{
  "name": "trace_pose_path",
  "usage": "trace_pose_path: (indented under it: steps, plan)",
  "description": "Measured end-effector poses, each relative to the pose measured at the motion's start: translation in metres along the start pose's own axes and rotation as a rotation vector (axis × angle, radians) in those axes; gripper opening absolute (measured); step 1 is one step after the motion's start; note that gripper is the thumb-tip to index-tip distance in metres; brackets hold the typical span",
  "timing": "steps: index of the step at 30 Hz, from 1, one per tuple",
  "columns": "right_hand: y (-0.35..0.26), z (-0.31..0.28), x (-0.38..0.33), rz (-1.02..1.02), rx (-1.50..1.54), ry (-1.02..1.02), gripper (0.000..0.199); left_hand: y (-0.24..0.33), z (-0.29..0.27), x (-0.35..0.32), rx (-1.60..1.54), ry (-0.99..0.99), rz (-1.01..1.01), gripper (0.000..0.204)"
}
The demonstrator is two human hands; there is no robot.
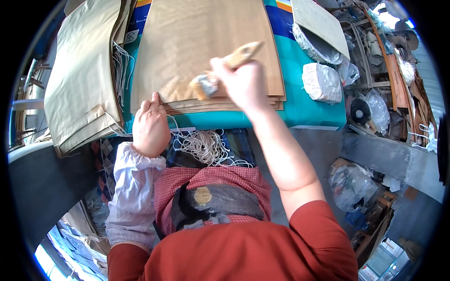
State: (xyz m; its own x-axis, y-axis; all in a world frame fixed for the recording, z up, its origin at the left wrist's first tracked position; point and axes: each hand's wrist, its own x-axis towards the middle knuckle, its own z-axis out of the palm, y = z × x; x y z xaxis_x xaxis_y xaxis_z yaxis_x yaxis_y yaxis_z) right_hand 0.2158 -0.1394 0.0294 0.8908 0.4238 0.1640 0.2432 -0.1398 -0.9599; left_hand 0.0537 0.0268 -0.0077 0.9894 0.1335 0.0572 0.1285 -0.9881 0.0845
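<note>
A stack of brown paper sheets (201,42), its near edges fanned in steps, lies on a teal table covering. My right hand (243,84) grips a wooden-handled paintbrush (244,54). The brush's bristles rest at the near edge of the top sheet, where a patch beside them looks wet and shiny. My left hand (152,126) lies at the sheets' near left corner, index finger stretched out onto the paper. Below the table edge, a tangle of white cords (204,147) rests on my lap, and one strand runs up near my left hand.
To the left is a stack of brown paper bags (82,75) with white cord handles (123,70). On the right of the teal covering (300,110) sit a white plastic-wrapped block (322,83) and a plastic-lined basin (316,47) partly under a pale board (321,23). Clutter fills the far right.
</note>
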Motion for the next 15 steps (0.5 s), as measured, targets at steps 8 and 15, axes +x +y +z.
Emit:
trace_pose_path:
  steps: [8, 15]
  plan:
    - [0.044, -0.071, 0.011, 0.084, -0.710, 0.190, 0.034, 0.004, -0.005, 0.002, -0.002, -0.083, -0.005, 0.013]
    - [0.042, -0.103, 0.032, 0.083, -0.709, 0.055, 0.030, 0.006, -0.004, 0.003, -0.006, -0.051, -0.015, 0.011]
